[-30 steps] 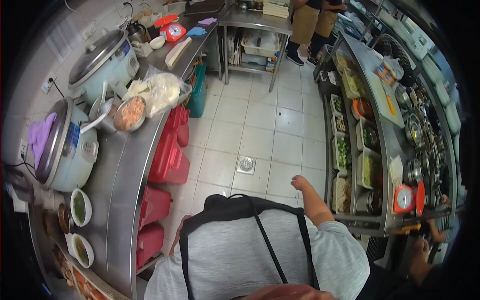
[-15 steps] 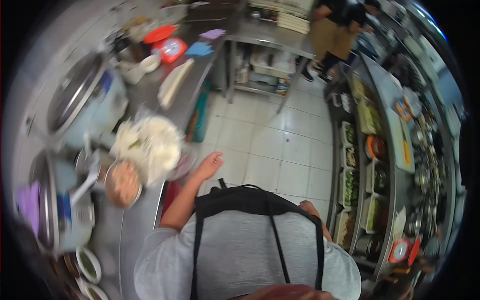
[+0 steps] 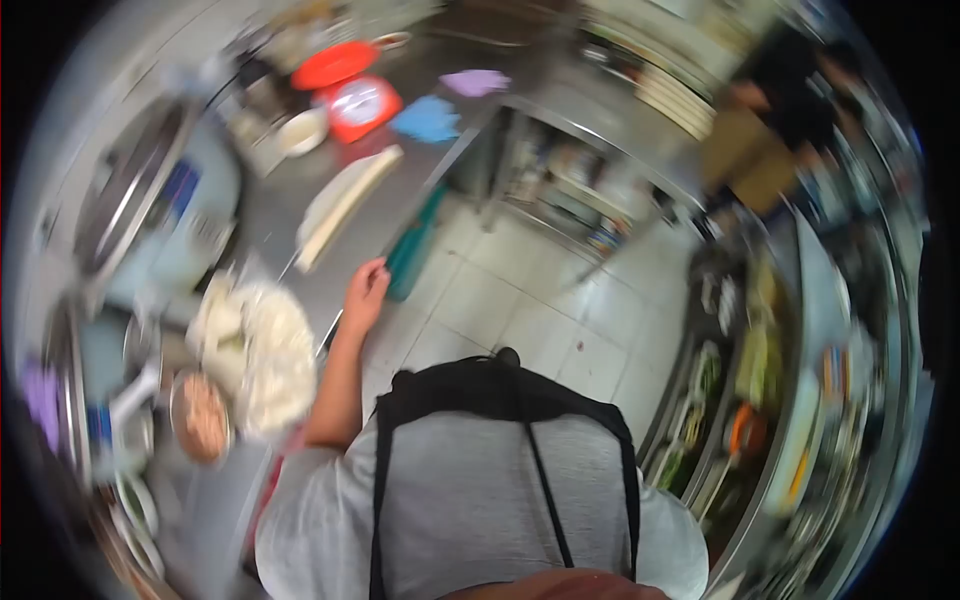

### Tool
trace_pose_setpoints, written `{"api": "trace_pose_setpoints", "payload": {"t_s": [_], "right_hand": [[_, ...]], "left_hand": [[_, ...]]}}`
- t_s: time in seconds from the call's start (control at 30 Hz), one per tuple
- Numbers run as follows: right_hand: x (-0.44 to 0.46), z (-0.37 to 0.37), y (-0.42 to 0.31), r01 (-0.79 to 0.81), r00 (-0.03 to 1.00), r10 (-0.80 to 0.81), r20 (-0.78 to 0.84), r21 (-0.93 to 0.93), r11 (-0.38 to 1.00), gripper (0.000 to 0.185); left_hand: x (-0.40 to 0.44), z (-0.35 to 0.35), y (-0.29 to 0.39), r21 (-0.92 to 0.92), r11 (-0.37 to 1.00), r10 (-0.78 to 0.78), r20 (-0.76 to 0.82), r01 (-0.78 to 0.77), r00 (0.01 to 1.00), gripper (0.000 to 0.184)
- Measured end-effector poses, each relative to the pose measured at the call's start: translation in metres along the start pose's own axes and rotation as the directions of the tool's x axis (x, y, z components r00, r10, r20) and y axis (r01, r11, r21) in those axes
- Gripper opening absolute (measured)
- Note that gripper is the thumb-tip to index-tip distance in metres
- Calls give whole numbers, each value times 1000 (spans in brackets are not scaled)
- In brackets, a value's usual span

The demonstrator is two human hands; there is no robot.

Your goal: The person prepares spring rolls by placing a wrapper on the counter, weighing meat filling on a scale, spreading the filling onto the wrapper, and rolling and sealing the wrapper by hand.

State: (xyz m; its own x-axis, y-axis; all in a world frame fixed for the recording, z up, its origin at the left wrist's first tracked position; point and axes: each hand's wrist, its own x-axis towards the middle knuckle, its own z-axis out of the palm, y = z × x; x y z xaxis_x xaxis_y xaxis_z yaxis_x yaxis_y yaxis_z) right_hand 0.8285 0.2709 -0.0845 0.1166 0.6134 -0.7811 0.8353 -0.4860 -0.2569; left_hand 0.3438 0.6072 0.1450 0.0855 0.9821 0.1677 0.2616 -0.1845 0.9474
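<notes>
My left hand (image 3: pixel 368 292) hangs in the air beside the steel counter's edge, fingers loosely bent, with nothing seen in it. Closest to it on the counter (image 3: pixel 335 275) lies a long pale bar along a white sheet-like piece (image 3: pixel 340 205). Below that sits a large creamy-white mass (image 3: pixel 275 355) with clear plastic about it. A bowl of pinkish shredded food (image 3: pixel 203 418) stands at its lower left. My right hand is out of sight.
On the counter are a red kitchen scale (image 3: pixel 362 105), a blue glove-like item (image 3: pixel 427 118), a purple one (image 3: pixel 476 82) and big lidded pots (image 3: pixel 165 235). A steel table (image 3: pixel 600 115) stands ahead. At right, food containers (image 3: pixel 765 335) line a counter; a person in an apron (image 3: pixel 750 165) stands beyond.
The view has swung, so the surroundings shift and blur. My left hand now appears farther forward, near the counter edge. My right hand, partly visible before, has gone out of sight.
</notes>
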Motion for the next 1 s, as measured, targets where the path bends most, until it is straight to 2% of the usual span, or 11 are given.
{"api": "trace_pose_setpoints", "payload": {"t_s": [0.17,0.2,0.23,0.27,0.33,0.37,0.47,0.73,0.83,0.9,1.0], "right_hand": [[143,-229,-40,437,864,-502,47,-564,700,23],[168,-265,-74,191,953,-186,-240,-2,982,27],[183,-307,-115,491,680,-599,-424,-343,801,28],[191,-348,-167,581,235,-883,-406,-669,463,29],[189,-406,-280,681,591,-636,-496,-117,723,22],[160,-418,-341,810,417,-702,-578,-114,575,20],[109,-434,-468,871,467,-831,-303,-4,491,31],[97,-420,-641,869,81,-997,-14,-488,78,38],[75,-416,-701,763,170,-985,33,-637,110,40],[77,-405,-734,710,16,-998,64,-703,-34,38],[105,-394,-789,512,23,-974,223,-840,-180,35]], "left_hand": [[17,-12,23,16,992,-116,-325,128,939,30],[19,-11,26,34,988,-125,-379,149,917,30],[21,-9,30,47,985,-133,-422,168,897,30],[21,-7,32,61,980,-142,-457,190,878,30],[20,1,30,77,975,-137,-525,207,840,30],[23,1,28,88,974,-127,-555,209,822,30],[35,-15,27,478,853,143,-596,207,790,37],[70,-10,13,626,543,64,-696,560,715,57],[72,-6,13,641,492,63,-701,588,711,58],[69,-4,13,649,471,80,-706,597,704,59],[75,0,17,633,451,84,-732,629,676,59]]}}
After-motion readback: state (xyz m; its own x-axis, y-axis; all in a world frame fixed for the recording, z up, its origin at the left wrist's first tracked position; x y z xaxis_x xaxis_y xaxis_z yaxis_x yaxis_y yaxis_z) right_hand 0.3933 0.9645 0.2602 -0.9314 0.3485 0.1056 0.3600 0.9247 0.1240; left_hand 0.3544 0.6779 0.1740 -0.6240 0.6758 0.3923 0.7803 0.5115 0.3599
